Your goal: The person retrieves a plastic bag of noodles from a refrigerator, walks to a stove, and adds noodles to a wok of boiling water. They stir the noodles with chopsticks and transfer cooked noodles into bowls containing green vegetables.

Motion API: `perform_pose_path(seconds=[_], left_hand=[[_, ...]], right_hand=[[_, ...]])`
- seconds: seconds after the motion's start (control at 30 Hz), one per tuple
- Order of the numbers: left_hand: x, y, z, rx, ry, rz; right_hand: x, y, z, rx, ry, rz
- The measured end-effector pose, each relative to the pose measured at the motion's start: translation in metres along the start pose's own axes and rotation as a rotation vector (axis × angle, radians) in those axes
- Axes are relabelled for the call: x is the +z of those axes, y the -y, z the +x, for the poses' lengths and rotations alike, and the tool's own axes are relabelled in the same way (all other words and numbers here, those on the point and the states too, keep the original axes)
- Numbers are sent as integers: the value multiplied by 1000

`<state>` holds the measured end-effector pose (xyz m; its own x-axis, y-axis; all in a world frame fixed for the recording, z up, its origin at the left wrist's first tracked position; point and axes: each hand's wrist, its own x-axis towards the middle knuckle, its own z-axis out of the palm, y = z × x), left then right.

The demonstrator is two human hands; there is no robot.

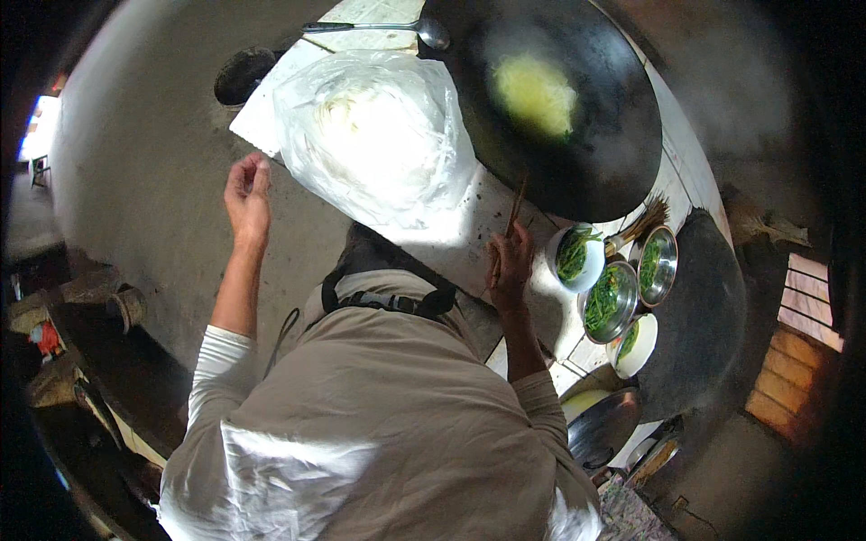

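Observation:
My right hand is closed around a pair of chopsticks, their tips pointing up beside the near rim of a large dark wok. Pale yellow noodle-like food lies in the wok, with steam over it. My left hand hangs beside the tiled counter, fingers curled towards the thumb; I cannot tell whether anything is between them. Between the hands, a clear plastic bag spreads over the counter, brightly lit, with pale noodle-like strands inside.
A metal ladle lies behind the bag. Right of my right hand stand a white bowl, metal bowls and another white bowl, all with greens. A bundled-twig brush lies by the wok; a dark round lid is farther right.

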<state>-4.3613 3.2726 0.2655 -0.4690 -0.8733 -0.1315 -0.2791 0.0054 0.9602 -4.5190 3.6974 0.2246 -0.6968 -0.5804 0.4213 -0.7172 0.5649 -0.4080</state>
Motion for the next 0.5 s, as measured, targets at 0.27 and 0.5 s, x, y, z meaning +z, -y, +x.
perform_pose_path(seconds=[0.27,0.5], left_hand=[[2,-70,22,410,132,-13],[13,-91,23,693,296,19]], right_hand=[[30,9,-16,554,58,340],[22,33,6,161,104,-190]])
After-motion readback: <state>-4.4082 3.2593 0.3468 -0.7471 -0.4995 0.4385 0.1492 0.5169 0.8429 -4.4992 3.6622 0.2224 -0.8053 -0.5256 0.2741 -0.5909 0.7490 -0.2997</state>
